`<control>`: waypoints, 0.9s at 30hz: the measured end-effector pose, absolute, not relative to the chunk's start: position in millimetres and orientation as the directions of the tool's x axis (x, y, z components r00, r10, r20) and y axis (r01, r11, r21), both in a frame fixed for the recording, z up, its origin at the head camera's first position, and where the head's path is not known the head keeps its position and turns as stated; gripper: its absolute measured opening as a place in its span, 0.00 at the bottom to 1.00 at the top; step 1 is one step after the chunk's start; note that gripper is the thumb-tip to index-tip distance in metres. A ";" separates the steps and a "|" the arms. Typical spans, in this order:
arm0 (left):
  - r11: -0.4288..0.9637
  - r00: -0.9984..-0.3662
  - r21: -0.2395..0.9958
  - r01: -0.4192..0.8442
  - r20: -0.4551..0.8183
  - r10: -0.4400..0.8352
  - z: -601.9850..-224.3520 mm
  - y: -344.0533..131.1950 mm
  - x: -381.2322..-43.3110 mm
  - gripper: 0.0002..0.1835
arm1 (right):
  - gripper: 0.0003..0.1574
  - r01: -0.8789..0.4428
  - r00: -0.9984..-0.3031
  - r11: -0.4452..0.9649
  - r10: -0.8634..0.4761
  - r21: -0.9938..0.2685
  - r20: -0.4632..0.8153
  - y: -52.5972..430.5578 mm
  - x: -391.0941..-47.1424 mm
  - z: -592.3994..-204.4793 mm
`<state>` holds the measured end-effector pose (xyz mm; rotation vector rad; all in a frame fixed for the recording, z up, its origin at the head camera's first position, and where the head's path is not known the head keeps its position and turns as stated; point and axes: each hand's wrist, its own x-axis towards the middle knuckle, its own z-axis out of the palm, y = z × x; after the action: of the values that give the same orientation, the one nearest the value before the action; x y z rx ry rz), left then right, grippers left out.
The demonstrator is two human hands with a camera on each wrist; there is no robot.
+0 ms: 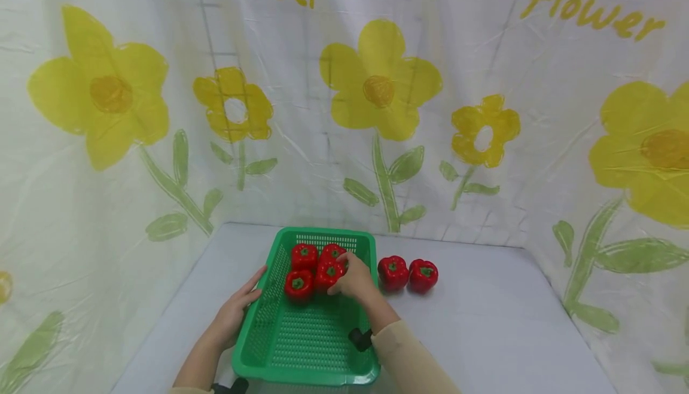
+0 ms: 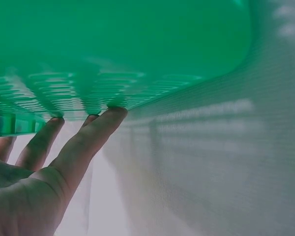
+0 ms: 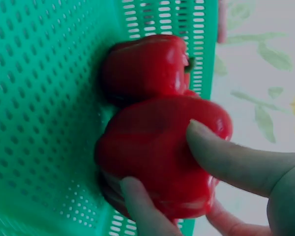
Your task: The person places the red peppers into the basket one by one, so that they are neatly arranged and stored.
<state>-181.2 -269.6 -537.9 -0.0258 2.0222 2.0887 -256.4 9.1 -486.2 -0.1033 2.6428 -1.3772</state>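
Observation:
A green plastic basket (image 1: 309, 340) with slotted sides holds several red bell peppers at its far end. My right hand (image 1: 356, 280) is inside it and grips the near-right bell pepper (image 1: 329, 273) from above, thumb and fingers spread around its sides. In the right wrist view that pepper (image 3: 157, 147) fills the middle, with another bell pepper (image 3: 142, 69) touching it. Outside the basket, my left hand (image 1: 232, 316) lies along the left wall. Its extended fingers (image 2: 83, 142) touch the basket's side in the left wrist view. The held pepper's underside is hidden.
Two more red bell peppers (image 1: 393, 272) stand side by side on the white table (image 1: 495, 322), just right of the basket. White sheeting (image 1: 301, 173) painted with yellow flowers hangs behind the table and on both sides.

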 end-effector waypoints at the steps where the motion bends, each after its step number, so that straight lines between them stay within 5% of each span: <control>1: -0.018 -0.973 0.984 -0.175 -0.170 0.155 -537.6 -270.1 -180.9 0.29 | 0.41 0.009 -0.984 0.584 -0.139 -0.812 -0.111 8.2 -257.0 -487.3; 27: -0.004 -0.966 0.986 -0.168 -0.164 0.200 -535.4 -271.4 -179.7 0.29 | 0.46 -0.013 -0.982 0.692 -0.146 -0.722 -0.122 2.6 -253.8 -491.5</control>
<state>-179.7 -271.4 -535.4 0.0333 2.0161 2.0586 -253.8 2.6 -491.5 -0.1291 2.7315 -1.1629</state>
